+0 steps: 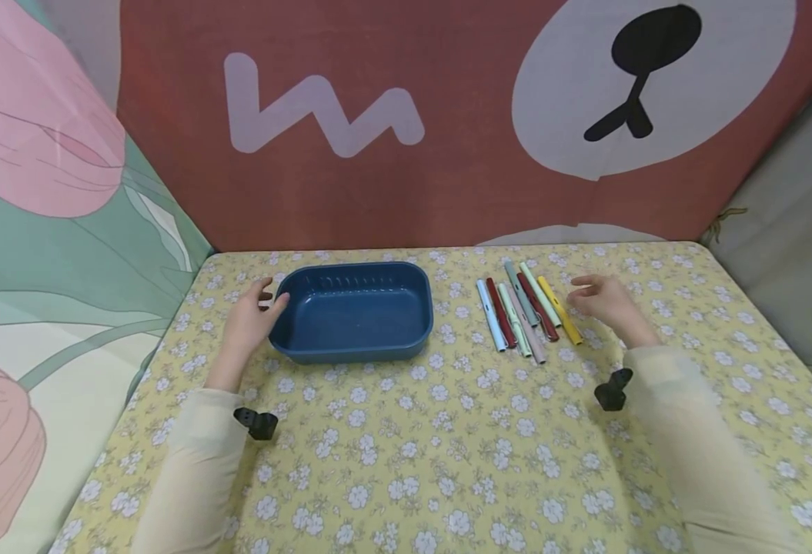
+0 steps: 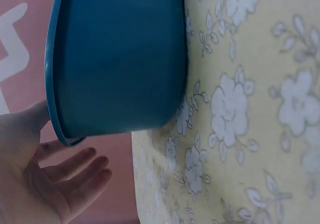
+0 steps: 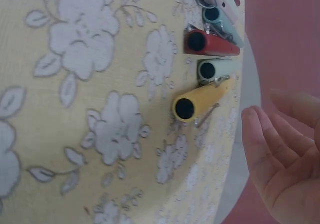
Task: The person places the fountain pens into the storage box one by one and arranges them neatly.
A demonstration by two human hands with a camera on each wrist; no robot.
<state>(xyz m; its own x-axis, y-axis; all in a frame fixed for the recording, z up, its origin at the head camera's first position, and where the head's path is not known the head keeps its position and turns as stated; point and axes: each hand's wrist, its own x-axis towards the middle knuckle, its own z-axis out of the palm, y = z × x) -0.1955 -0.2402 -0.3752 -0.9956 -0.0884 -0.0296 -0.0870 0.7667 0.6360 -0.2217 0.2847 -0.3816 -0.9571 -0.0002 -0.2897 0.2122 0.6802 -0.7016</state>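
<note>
Fabric-screened work area; building type cannot be determined.
Floral tablecloth [image 1: 392, 431], 6 o'clock; red cartoon-print backdrop [image 1: 378, 200], 12 o'clock; pink-and-green flower-print drape [image 1: 87, 261], 9 o'clock; pale drape [image 1: 793, 208], 3 o'clock.

Yellow floral tablecloth [image 1: 406, 469]; red cartoon-print backdrop [image 1: 406, 196] behind; pink-flowered wall [image 1: 38, 146] at left.

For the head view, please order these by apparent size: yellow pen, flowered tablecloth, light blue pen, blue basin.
1. Flowered tablecloth
2. Blue basin
3. Yellow pen and light blue pen, unranked: they look nearly alike.
</note>
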